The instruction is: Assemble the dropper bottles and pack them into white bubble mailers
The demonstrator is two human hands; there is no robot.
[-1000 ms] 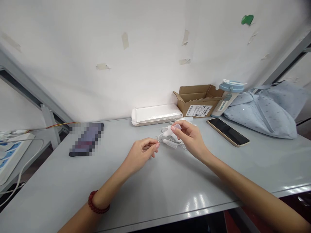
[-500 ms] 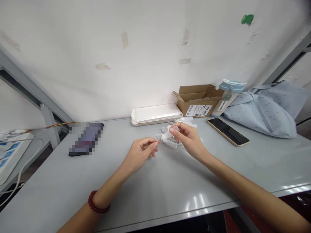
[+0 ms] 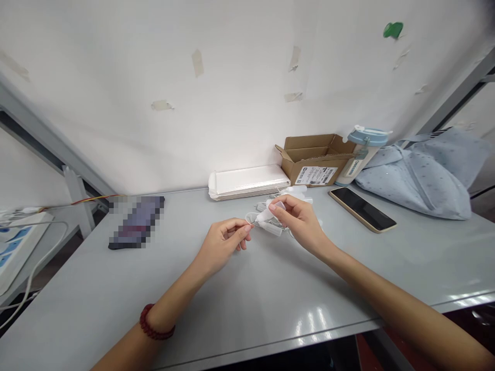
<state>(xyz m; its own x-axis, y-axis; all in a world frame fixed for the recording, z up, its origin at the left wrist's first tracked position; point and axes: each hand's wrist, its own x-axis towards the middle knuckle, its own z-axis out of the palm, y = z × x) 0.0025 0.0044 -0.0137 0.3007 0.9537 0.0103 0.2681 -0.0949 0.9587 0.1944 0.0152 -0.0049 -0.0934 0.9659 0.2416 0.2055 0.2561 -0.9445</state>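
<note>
Between the fingers of my right hand (image 3: 296, 216) is a small white squeeze bottle (image 3: 266, 214) with a pointed nozzle, tilted down to the left. Its tip is close to the fingertips of my left hand (image 3: 228, 238), which are pinched together. What they pinch is too small to make out; a thin white cable (image 3: 249, 215) loops right beside them. Under and behind the bottle lies a bunch of white cabled pieces (image 3: 273, 228) with tube-like ends, partly hidden by my right hand.
At the back stand a stack of flat white boxes (image 3: 251, 180), an open cardboard box (image 3: 315, 167) and a blue-lidded cup (image 3: 358, 159). A phone (image 3: 362, 208) and a pale blue bag (image 3: 417, 185) lie at right. A dark blurred object (image 3: 137, 221) and a power strip (image 3: 21, 247) are at left.
</note>
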